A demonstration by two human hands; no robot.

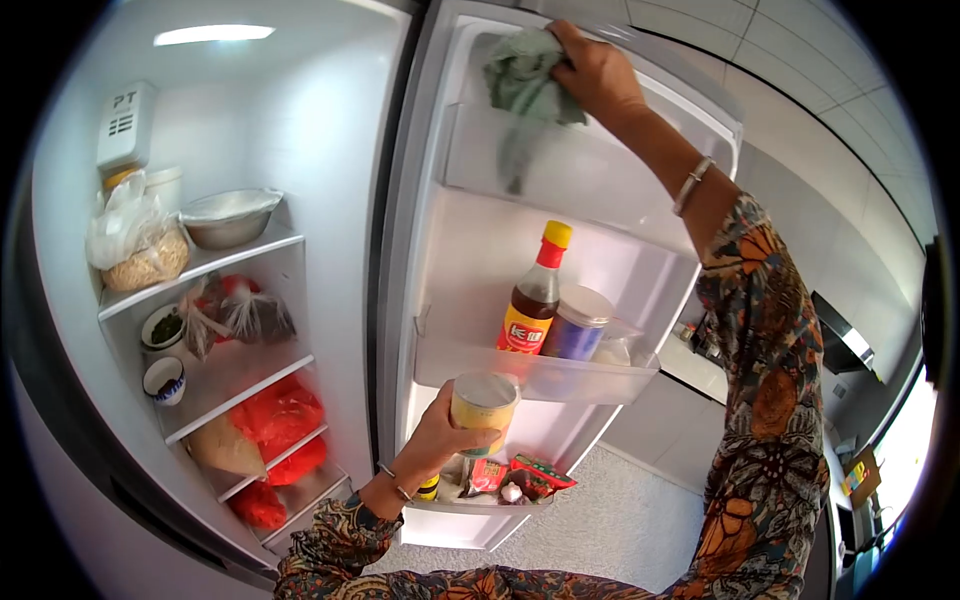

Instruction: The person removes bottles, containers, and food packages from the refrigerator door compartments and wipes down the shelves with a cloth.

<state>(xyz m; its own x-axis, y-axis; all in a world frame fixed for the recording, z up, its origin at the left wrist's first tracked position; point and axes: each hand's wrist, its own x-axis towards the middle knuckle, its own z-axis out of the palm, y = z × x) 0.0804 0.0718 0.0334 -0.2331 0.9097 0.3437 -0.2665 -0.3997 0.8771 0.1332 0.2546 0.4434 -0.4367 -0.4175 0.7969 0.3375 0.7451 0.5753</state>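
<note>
My right hand (598,72) is closed on a grey-green cloth (525,75) at the top of the open fridge door (450,250). Part of the cloth hangs down behind the clear upper door shelf (600,170). My left hand (440,437) grips a yellow can (484,405) with a pale top, in front of the middle door shelf (590,380). On that shelf stand a dark sauce bottle (530,300) with a yellow and red cap, and a blue-and-white can (578,325). Small packets (485,475) lie in the lower door shelf, below the yellow can.
Inside the fridge at left, shelves hold a metal bowl (230,217), a plastic bag of pale food (145,245), small bowls (165,380), and red plastic bags (280,415). A range hood (842,330) and counter (690,365) stand beyond the door.
</note>
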